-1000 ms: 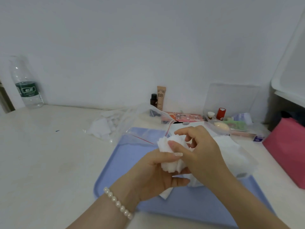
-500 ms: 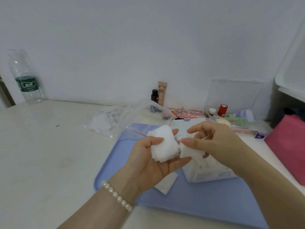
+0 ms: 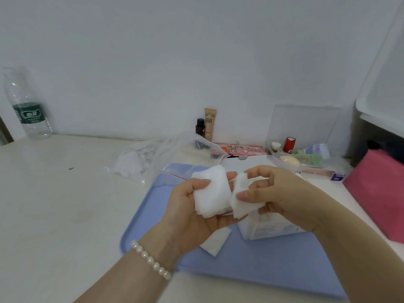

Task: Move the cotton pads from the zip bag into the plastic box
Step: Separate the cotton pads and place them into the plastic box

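Observation:
My left hand (image 3: 192, 215) holds a stack of white square cotton pads (image 3: 213, 191) in its palm, thumb pressed on top. My right hand (image 3: 277, 193) pinches a smaller bunch of cotton pads (image 3: 240, 200) right beside that stack. Both hands hover above the blue tray (image 3: 262, 265). The clear plastic box (image 3: 271, 228) stands on the tray under my right hand, mostly hidden by it. The clear zip bag (image 3: 166, 162) with a red seal line lies at the tray's far left corner, more pads showing inside. One loose pad (image 3: 216, 241) lies on the tray below my left hand.
A water bottle (image 3: 28, 110) stands far left by the wall. A BB tube (image 3: 210, 124), a dark small bottle (image 3: 200, 126) and a flat pink box (image 3: 238, 148) sit behind the tray. A clear organiser (image 3: 306, 149) with cosmetics is at the back right, a pink bag (image 3: 376, 193) at the right.
A second earlier both hands were closed together on one bunch of pads. My right hand has since drawn a smaller bunch off to the right, and the plastic box has come into view.

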A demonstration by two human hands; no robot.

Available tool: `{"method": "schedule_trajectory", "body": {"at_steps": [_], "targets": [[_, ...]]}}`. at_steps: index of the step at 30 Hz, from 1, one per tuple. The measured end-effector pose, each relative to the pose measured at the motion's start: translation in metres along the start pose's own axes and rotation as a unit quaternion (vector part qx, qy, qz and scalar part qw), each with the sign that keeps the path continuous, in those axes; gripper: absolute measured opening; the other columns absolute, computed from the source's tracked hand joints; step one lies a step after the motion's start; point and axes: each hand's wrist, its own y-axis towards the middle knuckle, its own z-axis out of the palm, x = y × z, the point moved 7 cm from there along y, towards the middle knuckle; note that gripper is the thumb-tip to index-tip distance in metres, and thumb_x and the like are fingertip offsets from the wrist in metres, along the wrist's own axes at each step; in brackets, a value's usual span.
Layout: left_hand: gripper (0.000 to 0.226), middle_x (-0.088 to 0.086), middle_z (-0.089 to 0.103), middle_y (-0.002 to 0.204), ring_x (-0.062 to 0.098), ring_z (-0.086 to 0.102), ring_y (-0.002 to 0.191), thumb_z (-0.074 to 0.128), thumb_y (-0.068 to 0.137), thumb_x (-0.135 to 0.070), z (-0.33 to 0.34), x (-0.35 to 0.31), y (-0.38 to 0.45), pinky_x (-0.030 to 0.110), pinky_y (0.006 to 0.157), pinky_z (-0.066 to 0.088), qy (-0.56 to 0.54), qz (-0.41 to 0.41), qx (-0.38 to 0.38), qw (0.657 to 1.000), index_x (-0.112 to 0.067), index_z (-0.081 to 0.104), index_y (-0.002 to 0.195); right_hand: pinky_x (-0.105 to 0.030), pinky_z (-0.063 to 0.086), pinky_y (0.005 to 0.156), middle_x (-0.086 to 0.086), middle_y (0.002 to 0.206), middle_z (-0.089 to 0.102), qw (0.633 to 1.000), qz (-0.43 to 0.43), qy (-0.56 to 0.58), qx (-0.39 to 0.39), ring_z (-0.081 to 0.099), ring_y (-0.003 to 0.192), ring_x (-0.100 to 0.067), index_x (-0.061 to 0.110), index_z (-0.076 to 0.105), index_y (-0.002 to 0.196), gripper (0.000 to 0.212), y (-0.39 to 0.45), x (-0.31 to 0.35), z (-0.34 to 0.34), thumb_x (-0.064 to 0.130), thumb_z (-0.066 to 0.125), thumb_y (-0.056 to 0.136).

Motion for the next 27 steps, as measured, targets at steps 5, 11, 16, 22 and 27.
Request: {"method": "schedule_trajectory", "body": {"at_steps": [5, 11, 16, 22, 27], "targets": [[0.042, 0.015, 0.067, 0.109, 0.032, 0.062, 0.097, 0.042, 0.079, -0.019, -0.008, -0.001, 0.001, 0.049, 0.091, 0.046, 0.018, 0.015, -0.061, 0.998, -0.002, 0.069, 0.107, -0.037, 0.055, 0.06, -0.004, 0.064, 0.067, 0.984, -0.115, 0.047, -0.125, 0.065, 0.064, -0.028, 0.014, 0.059, 0.076, 0.026, -0.002, 0.013, -0.019, -0.005, 0.075, 0.067], [0.031, 0.009, 0.069, 0.112, 0.018, 0.067, 0.098, 0.047, 0.089, -0.011, -0.013, -0.007, 0.003, 0.029, 0.085, 0.053, 0.087, 0.072, -0.109, 0.988, -0.004, 0.059, 0.116, -0.03, 0.054, 0.054, -0.002, 0.068, 0.067, 0.959, -0.225, 0.151, -0.08, 0.063, 0.064, -0.02, 0.022, 0.062, 0.058, 0.034, -0.016, 0.035, -0.007, -0.007, 0.08, 0.053], [0.029, 0.014, 0.07, 0.106, 0.018, 0.067, 0.091, 0.044, 0.091, 0.002, -0.013, -0.002, 0.003, 0.029, 0.079, 0.055, 0.141, 0.098, -0.123, 0.977, 0.001, 0.063, 0.112, -0.035, 0.056, 0.056, -0.01, 0.07, 0.07, 0.946, -0.179, 0.262, -0.065, 0.067, 0.066, -0.024, 0.012, 0.06, 0.07, 0.022, -0.006, 0.016, 0.019, 0.011, 0.071, 0.051], [0.024, 0.017, 0.071, 0.1, 0.021, 0.067, 0.087, 0.047, 0.092, -0.004, -0.012, -0.006, 0.001, 0.028, 0.077, 0.055, 0.157, 0.125, -0.134, 0.97, 0.001, 0.067, 0.105, -0.034, 0.052, 0.05, -0.01, 0.071, 0.07, 0.945, -0.198, 0.21, -0.157, 0.065, 0.066, -0.024, 0.016, 0.063, 0.069, 0.023, -0.006, 0.006, 0.013, -0.006, 0.07, 0.071], [0.026, 0.019, 0.067, 0.089, 0.023, 0.058, 0.065, 0.045, 0.09, 0.002, -0.002, -0.004, 0.0, 0.025, 0.058, 0.051, 0.133, 0.105, -0.104, 0.98, 0.001, 0.066, 0.105, -0.022, 0.042, 0.034, -0.012, 0.076, 0.065, 0.95, -0.227, 0.139, -0.161, 0.062, 0.05, -0.019, 0.01, 0.06, 0.08, 0.024, -0.011, 0.012, 0.022, -0.011, 0.068, 0.073]]}}
